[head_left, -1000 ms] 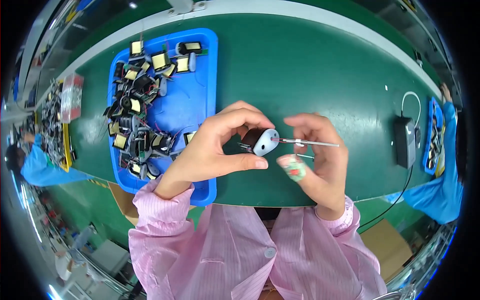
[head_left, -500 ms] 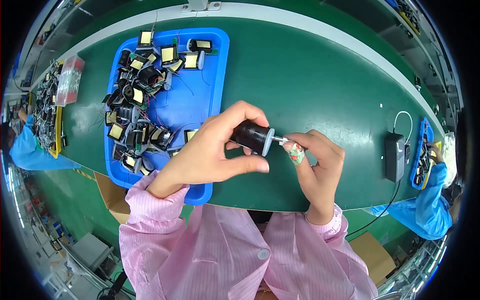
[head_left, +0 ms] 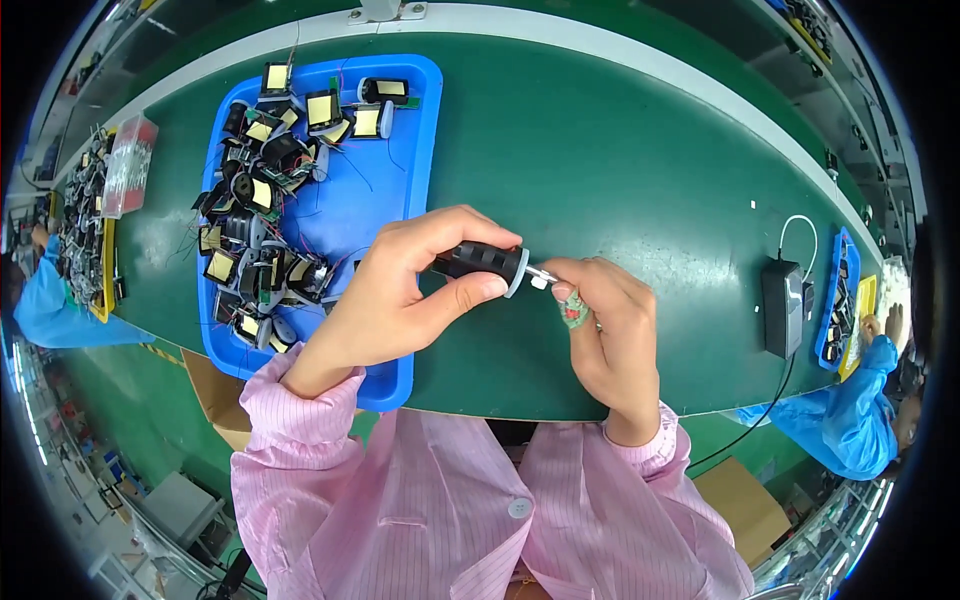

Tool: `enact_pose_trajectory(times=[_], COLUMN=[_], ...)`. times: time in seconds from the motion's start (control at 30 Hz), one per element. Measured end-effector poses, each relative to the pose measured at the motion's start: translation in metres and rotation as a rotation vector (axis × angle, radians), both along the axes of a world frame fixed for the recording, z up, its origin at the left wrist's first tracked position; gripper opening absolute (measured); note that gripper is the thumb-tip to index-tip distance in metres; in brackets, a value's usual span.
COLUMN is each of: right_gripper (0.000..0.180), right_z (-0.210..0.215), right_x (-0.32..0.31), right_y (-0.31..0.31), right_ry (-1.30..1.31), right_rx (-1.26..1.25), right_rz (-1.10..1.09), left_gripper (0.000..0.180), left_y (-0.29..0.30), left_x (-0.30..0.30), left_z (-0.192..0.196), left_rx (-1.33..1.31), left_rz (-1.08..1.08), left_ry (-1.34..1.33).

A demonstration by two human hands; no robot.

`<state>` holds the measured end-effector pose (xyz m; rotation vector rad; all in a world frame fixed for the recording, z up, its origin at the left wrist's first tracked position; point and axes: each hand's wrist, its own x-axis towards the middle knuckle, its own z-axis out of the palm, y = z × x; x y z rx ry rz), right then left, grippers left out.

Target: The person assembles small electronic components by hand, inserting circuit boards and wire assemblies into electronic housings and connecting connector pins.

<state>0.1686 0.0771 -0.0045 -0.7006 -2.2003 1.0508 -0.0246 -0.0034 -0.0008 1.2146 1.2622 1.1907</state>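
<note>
My left hand (head_left: 385, 295) is closed round a black cylindrical part (head_left: 482, 258) with a grey disc (head_left: 517, 273) on its right end. Its thumb presses on the near side and its index finger lies over the top. From the disc a short metal shaft (head_left: 536, 273) sticks out, with a small white piece beside it. My right hand (head_left: 622, 325) pinches the shaft's outer end; a patterned wrap (head_left: 574, 309) covers one digit. The part is held above the green table. To the left, a blue tray (head_left: 425, 150) contains several similar black parts (head_left: 265, 190) with cream pads and thin wires.
A black box-shaped device (head_left: 783, 308) with a white cable stands at the right. Beyond it are a small blue tray (head_left: 840, 300) and a co-worker's blue sleeve (head_left: 855, 420). At the far left, a clear box (head_left: 131, 168) sits beside a yellow tray (head_left: 105, 270) of parts.
The black part has turned in my left hand, and the left thumb now presses against it. My right hand has curled in more at the shaft. The whole view has shifted slightly.
</note>
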Motion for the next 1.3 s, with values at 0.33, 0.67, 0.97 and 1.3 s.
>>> enact_pose_trajectory(times=[0.33, 0.67, 0.97, 1.3], right_gripper=[0.022, 0.019, 0.014, 0.018], right_z=[-0.003, -0.011, -0.003, 0.017], right_x=[0.001, -0.003, -0.006, -0.005], right_y=[0.006, 0.002, -0.002, 0.100], right_ry=[-0.016, -0.045, -0.101, -0.265], right_rx=[0.091, 0.229, 0.150, -0.540], right_rz=[0.096, -0.002, -0.018, 0.068], left_gripper=[0.025, 0.024, 0.040, 0.025], left_y=[0.002, 0.005, 0.002, -0.032], left_x=[0.004, 0.016, 0.001, -0.046], left_z=[-0.013, -0.017, -0.005, 0.025], left_rx=[-0.093, 0.182, 0.211, -0.156], left_rz=[-0.069, 0.044, 0.042, -0.023], left_ry=[-0.229, -0.033, 0.305, 1.207])
